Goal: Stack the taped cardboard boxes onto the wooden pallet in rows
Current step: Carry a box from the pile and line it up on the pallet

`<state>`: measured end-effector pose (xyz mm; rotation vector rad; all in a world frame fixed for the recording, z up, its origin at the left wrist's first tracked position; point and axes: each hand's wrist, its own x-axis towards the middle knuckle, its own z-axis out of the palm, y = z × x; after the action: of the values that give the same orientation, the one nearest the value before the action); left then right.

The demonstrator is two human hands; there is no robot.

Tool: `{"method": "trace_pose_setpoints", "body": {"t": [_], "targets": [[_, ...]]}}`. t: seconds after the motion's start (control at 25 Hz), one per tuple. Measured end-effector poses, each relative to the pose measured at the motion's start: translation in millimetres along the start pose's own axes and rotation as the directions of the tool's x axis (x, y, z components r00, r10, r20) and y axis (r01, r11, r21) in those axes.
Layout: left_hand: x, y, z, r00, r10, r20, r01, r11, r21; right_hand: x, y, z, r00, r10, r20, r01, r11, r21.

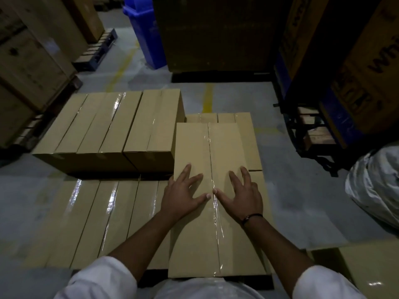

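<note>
A long taped cardboard box (pixel 207 147) lies on top of the lower layer at the right, its clear tape seam running toward me. My left hand (pixel 183 195) and my right hand (pixel 241 195) both press flat on its top with spread fingers, thumbs nearly meeting at the seam. To its left, the near row of taped boxes (pixel 103 219) lies one layer high. Behind that, a far row of boxes (pixel 112 126) stands two layers high. The pallet (pixel 151 275) shows only as a dark strip under the near edge.
A blue bin (pixel 144 31) stands on the floor at the back. Large stacked cartons (pixel 216 33) rise behind it, at the left (pixel 28 61) and right (pixel 345 72). A wrapped grey bundle (pixel 375 182) sits at the right. Another carton (pixel 371 266) lies at bottom right.
</note>
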<state>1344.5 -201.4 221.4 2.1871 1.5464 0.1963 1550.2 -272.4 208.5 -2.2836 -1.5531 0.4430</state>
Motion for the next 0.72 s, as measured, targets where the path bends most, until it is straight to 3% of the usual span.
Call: {"method": "trace_pose_setpoints", "body": {"t": [0.28,0.72], "targets": [[17.1,-1.2,12.7,1.0,0.029,-0.003,-0.029,0.995,-0.097,15.7,22.4,7.2,1.0,0.005,0.028,-0.006,1.0,0.016],[65.9,-83.8,41.5,0.994,0.023,0.109,-0.004,0.985,-0.17,63.1,8.6,78.3,0.993,-0.016,0.114,0.016,1.0,0.002]]}}
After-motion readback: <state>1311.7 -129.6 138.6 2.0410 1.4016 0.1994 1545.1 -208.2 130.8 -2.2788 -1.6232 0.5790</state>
